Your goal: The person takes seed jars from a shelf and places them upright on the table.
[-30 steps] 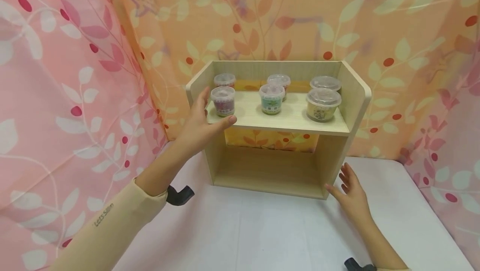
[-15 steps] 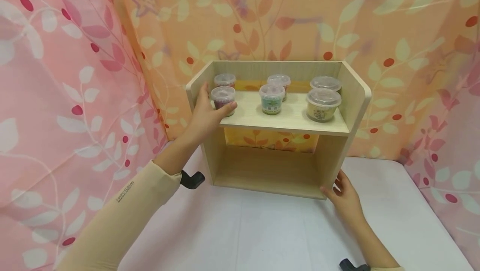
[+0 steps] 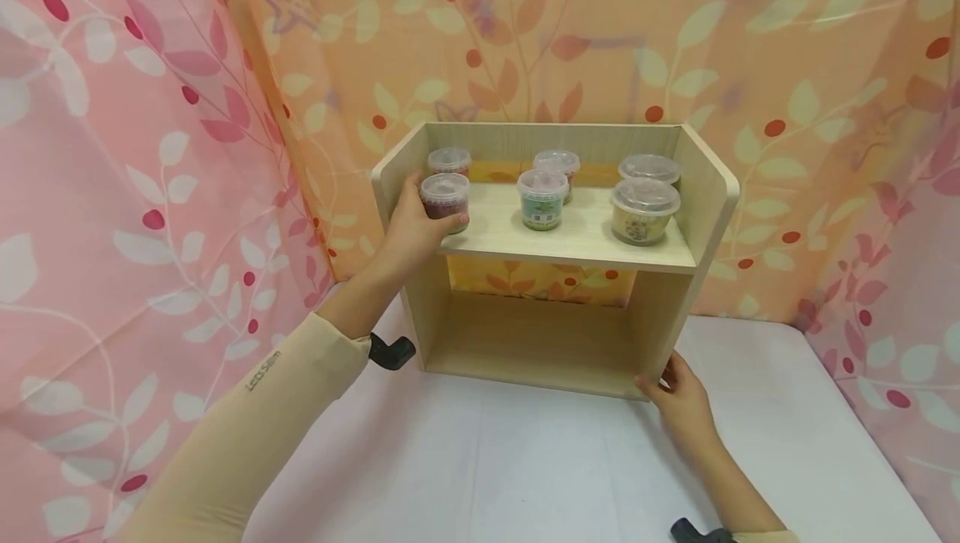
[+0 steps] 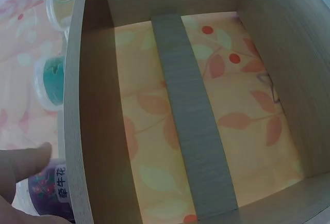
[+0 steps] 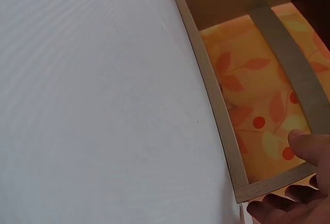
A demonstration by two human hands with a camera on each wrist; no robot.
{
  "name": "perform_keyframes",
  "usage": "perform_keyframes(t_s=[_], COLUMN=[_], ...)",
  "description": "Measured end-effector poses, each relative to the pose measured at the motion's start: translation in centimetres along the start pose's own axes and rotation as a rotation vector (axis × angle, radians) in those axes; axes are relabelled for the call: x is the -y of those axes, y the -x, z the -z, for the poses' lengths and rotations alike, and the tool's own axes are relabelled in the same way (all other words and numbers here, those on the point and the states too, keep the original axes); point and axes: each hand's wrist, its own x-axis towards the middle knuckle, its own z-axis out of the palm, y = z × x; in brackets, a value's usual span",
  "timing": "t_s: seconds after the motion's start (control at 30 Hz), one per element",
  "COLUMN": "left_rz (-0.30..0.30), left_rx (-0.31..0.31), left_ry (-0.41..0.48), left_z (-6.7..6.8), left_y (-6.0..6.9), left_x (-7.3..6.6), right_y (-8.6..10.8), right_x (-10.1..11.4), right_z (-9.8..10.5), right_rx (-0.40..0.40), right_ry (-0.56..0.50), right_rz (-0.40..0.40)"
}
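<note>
My left hand (image 3: pixel 411 230) grips a small clear-lidded tub with purple contents (image 3: pixel 446 198) at the left front of the wooden shelf unit's upper board (image 3: pixel 495 230). In the left wrist view, the thumb and a finger lie around this purple tub (image 4: pixel 49 188), which bears a white label. My right hand (image 3: pixel 684 404) holds the unit's lower right corner, its thumb on the inner side of the side panel (image 3: pixel 663 334) and the other fingers outside. In the right wrist view, the right hand (image 5: pixel 314 182) straddles the panel's edge.
Other lidded tubs stand on the upper board: a green one (image 3: pixel 542 201), a larger yellow one (image 3: pixel 643 213), and one behind each of the front tubs. The lower compartment (image 3: pixel 536 334) is open at the front. A white table (image 3: pixel 525 468) and patterned curtains (image 3: pixel 510 17) surround the unit.
My left hand has moved right and closed around the purple tub. My right hand has come left and down, from beside the panel onto its lower corner. The tubs stand where they were.
</note>
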Motion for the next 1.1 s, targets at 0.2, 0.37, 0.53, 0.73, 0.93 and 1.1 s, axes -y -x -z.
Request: perform_keyframes(t_s=[0.2,0.37,0.53,0.73,0.93,1.1], left_rz=[-0.032,-0.035,-0.068,-0.096,-0.080,-0.059], left_rx=[-0.038,-0.069,-0.039,-0.002,0.029,0.056], left_ry=[-0.042,-0.037,0.066,0.112,0.154,0.189], left_z=[0.0,0.1,0.6,1.8,3.4,4.3], left_y=[-0.4,-0.1,1.0,3.4,5.9,7.6], left_x=[0.2,0.0,-0.3,-0.8,-0.1,1.6], right_y=[0.0,-0.2,-0.2,-0.2,-0.3,-0.3], right_x=[0.3,0.2,-0.4,-0.7,-0.9,-1.0], right_z=[-0.1,0.0,0.1,0.2,0.3,0.3], right_rx=[-0.016,-0.030,-0.036,-0.021,-0.018,-0.018], right_ry=[0.046,0.073,0.095,0.109,0.125,0.129], right_rz=[-0.034,-0.047,-0.014,0.008,-0.002,0.005])
